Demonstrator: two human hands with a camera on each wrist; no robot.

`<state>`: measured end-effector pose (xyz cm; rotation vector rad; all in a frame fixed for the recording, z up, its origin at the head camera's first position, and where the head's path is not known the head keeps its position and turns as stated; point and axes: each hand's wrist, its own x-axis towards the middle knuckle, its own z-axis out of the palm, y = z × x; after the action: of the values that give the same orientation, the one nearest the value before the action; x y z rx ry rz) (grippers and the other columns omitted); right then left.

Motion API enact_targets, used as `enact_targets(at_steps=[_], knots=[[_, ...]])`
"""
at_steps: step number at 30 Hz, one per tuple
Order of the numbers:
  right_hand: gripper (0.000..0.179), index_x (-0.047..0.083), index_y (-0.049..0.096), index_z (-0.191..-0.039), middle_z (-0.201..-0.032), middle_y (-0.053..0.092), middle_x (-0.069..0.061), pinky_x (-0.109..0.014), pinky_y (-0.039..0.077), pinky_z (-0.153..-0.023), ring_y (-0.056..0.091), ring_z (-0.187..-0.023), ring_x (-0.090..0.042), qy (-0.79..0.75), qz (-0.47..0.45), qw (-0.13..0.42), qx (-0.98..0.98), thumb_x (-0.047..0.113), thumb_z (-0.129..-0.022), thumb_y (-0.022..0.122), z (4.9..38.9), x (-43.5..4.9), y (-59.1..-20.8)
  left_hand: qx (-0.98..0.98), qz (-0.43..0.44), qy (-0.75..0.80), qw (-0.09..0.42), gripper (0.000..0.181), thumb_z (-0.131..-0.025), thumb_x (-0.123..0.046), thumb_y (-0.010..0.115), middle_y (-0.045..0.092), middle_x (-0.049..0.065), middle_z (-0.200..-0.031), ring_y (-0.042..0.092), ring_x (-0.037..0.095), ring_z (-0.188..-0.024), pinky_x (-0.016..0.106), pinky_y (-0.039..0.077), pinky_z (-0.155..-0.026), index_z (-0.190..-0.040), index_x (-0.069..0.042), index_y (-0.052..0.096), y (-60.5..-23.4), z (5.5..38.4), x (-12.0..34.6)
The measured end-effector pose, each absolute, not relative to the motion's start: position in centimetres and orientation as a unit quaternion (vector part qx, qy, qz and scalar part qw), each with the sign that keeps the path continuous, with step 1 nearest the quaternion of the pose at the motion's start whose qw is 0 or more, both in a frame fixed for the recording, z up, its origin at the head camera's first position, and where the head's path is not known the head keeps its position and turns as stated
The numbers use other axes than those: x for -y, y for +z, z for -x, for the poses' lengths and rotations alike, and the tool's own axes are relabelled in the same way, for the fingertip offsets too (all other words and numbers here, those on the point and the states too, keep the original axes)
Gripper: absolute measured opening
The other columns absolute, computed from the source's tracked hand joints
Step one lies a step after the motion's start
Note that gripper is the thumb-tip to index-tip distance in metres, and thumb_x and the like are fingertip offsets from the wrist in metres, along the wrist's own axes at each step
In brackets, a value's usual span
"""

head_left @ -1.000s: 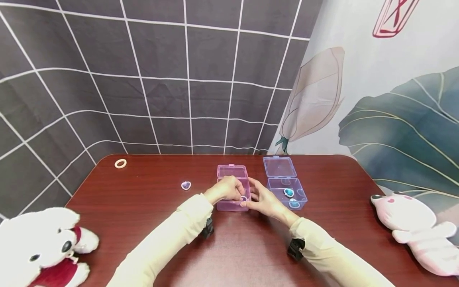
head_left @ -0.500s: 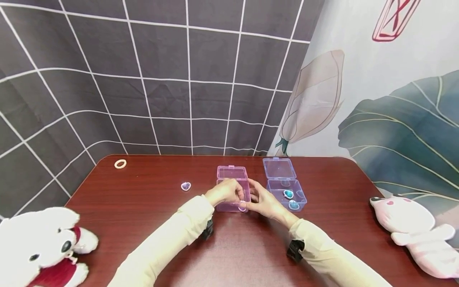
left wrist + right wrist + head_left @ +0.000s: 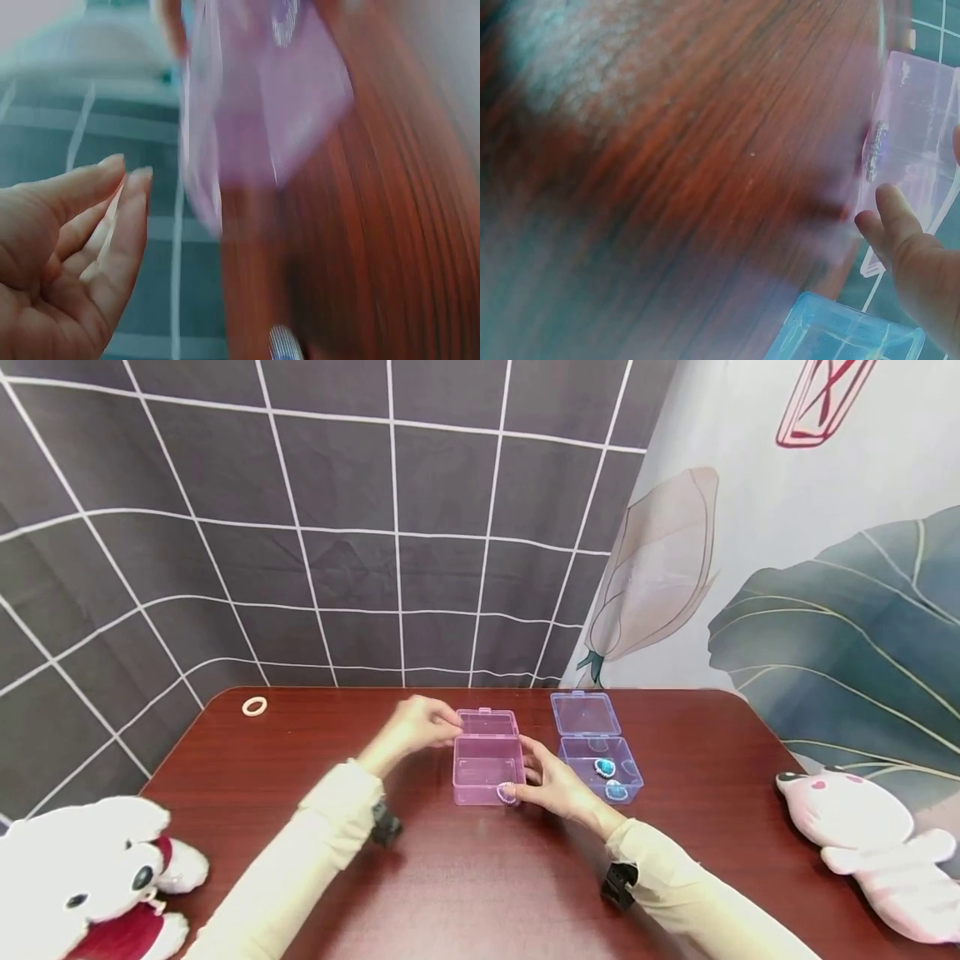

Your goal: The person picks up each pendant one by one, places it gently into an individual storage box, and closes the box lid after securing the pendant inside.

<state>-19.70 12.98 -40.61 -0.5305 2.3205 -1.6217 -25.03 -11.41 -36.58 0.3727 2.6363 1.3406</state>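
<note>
My right hand (image 3: 555, 781) grips the near right corner of the open pink plastic box (image 3: 468, 795), thumb at the front and fingers along the side. Inside the box, near that thumb, lies a purple heart-shaped gem (image 3: 877, 150) with a beaded white edge. My left hand (image 3: 416, 725) is raised left of the box's hinged lid (image 3: 486, 723), fingertips overlapping its edge in the head view. The left wrist view shows thumb and fingertips close together, nothing between them. Another beaded gem (image 3: 285, 343) lies on the table, hidden behind the left arm in the head view.
Right of the pink box stands an open blue plastic box (image 3: 600, 750) with two blue beaded gems (image 3: 604, 767) in it. A pale wooden ring (image 3: 254, 707) lies at the far left. Plush toys sit at both sides, a white bear (image 3: 97, 868) and a pink one (image 3: 862, 852).
My left hand has come out of the pink box and moved left and away from me, leaving the gem inside. My right hand keeps its grip on the box.
</note>
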Motion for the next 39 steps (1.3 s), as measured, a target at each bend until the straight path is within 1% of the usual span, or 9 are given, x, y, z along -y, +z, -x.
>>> enact_targets(at_steps=[4, 6, 9, 18, 23, 27, 31, 34, 39], knots=[[0.082, -0.005, 0.019, -0.144, -0.132, 0.046, -0.034, -0.041, 0.051, -0.092, 0.05, -0.12, -0.043, -0.557, 0.183, 0.128, -0.8, 0.008, -0.082, 0.071, 19.8, -13.0, -40.5, -0.914, -0.055, 0.403, 0.009, 0.024, -0.078, -0.017, 0.075, 0.073, 0.012, -0.087, 0.069, 0.024, -0.081, 0.037, 0.055, -0.077, -0.097, -0.003, 0.07, -37.7, 25.1, 16.2], [0.082, -0.005, 0.019, -0.144, -0.132, 0.046, -0.034, -0.04, 0.051, -0.091, 0.05, -0.12, -0.043, -0.559, 0.183, 0.129, -0.798, 0.008, -0.082, 0.071, 19.8, -13.0, -40.5, -0.931, -0.042, 0.362, -0.006, 0.027, -0.077, -0.019, 0.075, 0.072, 0.012, -0.088, 0.067, 0.024, -0.083, 0.039, 0.052, -0.078, -0.097, -0.002, 0.07, -38.4, 24.7, 17.7], [0.082, -0.005, 0.019, -0.145, -0.132, 0.046, -0.034, -0.038, 0.051, -0.091, 0.05, -0.12, -0.043, -0.561, 0.185, 0.131, -0.796, 0.008, -0.083, 0.071, 19.8, -13.0, -40.6, -0.94, -0.035, 0.34, 0.0, 0.031, -0.076, -0.022, 0.077, 0.071, 0.014, -0.088, 0.065, 0.027, -0.085, 0.042, 0.049, -0.078, -0.096, 0.0, 0.067, -39.3, 24.1, 18.8], [0.082, -0.005, 0.019, -0.145, -0.133, 0.045, -0.033, -0.038, 0.052, -0.09, 0.049, -0.121, -0.043, -0.564, 0.182, 0.131, -0.795, 0.009, -0.083, 0.071, 19.8, -13.0, -40.7, -0.951, -0.035, 0.308, -0.007, 0.025, -0.071, -0.017, 0.079, 0.068, 0.01, -0.083, 0.06, 0.024, -0.079, 0.037, 0.046, -0.067, -0.086, -0.004, 0.063, -40.3, 23.5, 18.4], [0.082, -0.005, 0.018, -0.145, -0.133, 0.045, -0.034, -0.04, 0.052, -0.09, 0.049, -0.121, -0.043, -0.572, 0.182, 0.134, -0.788, 0.007, -0.083, 0.07, 19.8, -13.0, -40.6, -0.95, -0.042, 0.308, -0.02, 0.019, -0.073, -0.011, 0.076, 0.069, 0.005, -0.083, 0.061, 0.022, -0.077, 0.038, 0.045, -0.065, -0.087, -0.01, 0.062, -40.2, 23.5, 17.8], [0.081, -0.006, 0.018, -0.144, -0.132, 0.045, -0.034, -0.041, 0.051, -0.091, 0.049, -0.121, -0.043, -0.563, 0.184, 0.132, -0.794, 0.008, -0.083, 0.07, 19.7, -13.1, -40.6, -0.933, -0.056, 0.354, -0.04, 0.015, -0.076, -0.013, 0.076, 0.07, 0.001, -0.077, 0.062, 0.013, -0.072, 0.032, 0.046, -0.064, -0.086, -0.012, 0.065, -40.3, 23.7, 17.3], [0.081, -0.006, 0.019, -0.144, -0.132, 0.045, -0.033, -0.04, 0.051, -0.091, 0.049, -0.121, -0.043, -0.563, 0.182, 0.131, -0.795, 0.007, -0.083, 0.07, 19.7, -13.1, -40.6, -0.84, -0.079, 0.536, 0.015, 0.02, -0.081, -0.003, 0.071, 0.07, 0.013, -0.085, 0.066, 0.011, -0.071, 0.034, 0.058, -0.074, -0.099, 0.002, 0.063, -39.4, 23.9, 15.7], [0.081, -0.006, 0.018, -0.144, -0.132, 0.045, -0.035, -0.039, 0.053, -0.089, 0.049, -0.12, -0.044, -0.57, 0.183, 0.129, -0.79, 0.006, -0.083, 0.07, 19.8, -13.1, -40.6, -0.763, -0.1, 0.632, 0.088, 0.028, -0.085, 0.004, 0.063, 0.067, 0.022, -0.093, 0.069, 0.016, -0.074, 0.042, 0.056, -0.078, -0.111, 0.012, 0.056, -38.2, 23.8, 13.9], [0.081, -0.008, 0.016, -0.144, -0.132, 0.045, -0.036, -0.037, 0.054, -0.086, 0.049, -0.12, -0.045, -0.579, 0.191, 0.133, -0.782, 0.005, -0.084, 0.069, 19.8, -13.1, -40.8, -0.75, -0.132, 0.628, 0.158, 0.032, -0.086, 0.003, 0.062, 0.068, 0.021, -0.094, 0.069, 0.015, -0.075, 0.044, 0.055, -0.08, -0.116, 0.012, 0.056, -37.5, 23.4, 10.9]])
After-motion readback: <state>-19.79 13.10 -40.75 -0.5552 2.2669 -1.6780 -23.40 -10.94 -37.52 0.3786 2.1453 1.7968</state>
